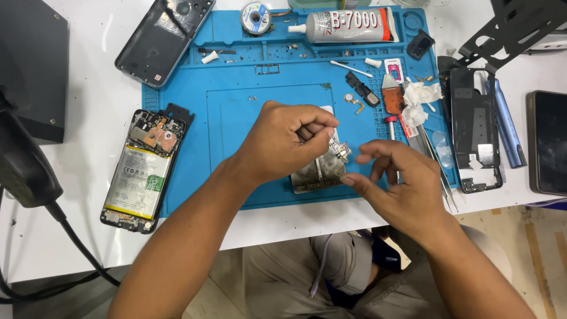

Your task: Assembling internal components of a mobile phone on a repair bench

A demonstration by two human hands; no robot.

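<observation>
My left hand [283, 142] is closed over the middle of the blue work mat [236, 112], its fingertips pinching a small metallic circuit part [341, 152]. Under it a flat grey metal plate [319, 174] lies on the mat. My right hand [398, 186] hovers just right of the small part with its fingers spread and bent, holding nothing. An opened phone [142, 171] with its battery and board exposed lies at the mat's left edge.
A dark phone back cover [162, 38], a solder wick reel [256, 18] and a glue tube [348, 25] sit at the top. To the right are a red-handled screwdriver [391, 124], tweezers [434, 159], crumpled tissue [419, 94], a black phone frame [475, 130] and another phone [547, 142].
</observation>
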